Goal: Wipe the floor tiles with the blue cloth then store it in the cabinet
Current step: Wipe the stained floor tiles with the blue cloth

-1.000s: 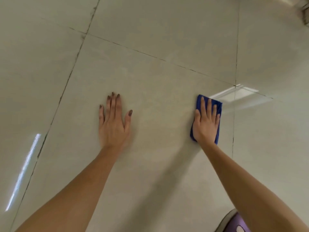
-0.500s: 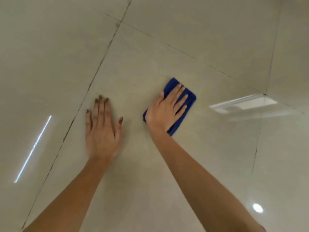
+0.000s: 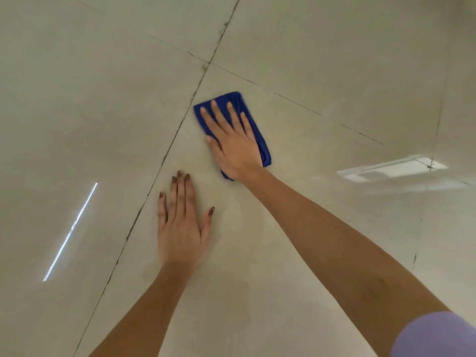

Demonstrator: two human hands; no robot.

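Head view: right hand (image 3: 233,148) lies flat on the folded blue cloth (image 3: 261,141), fingers slightly spread, palm pressing it to the floor tiles (image 3: 296,253). Cloth sits just right of a dark grout line (image 3: 180,124), near the tile corner. Left hand (image 3: 181,225) flat on bare tile nearer the person, fingers together, thumb out, painted nails. Purple sleeve (image 3: 438,336) at bottom right corner. Light reflections on glossy tiles.

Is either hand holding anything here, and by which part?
Nothing is gripped. The right hand presses flat on the blue cloth's top; the left hand rests on bare tile.
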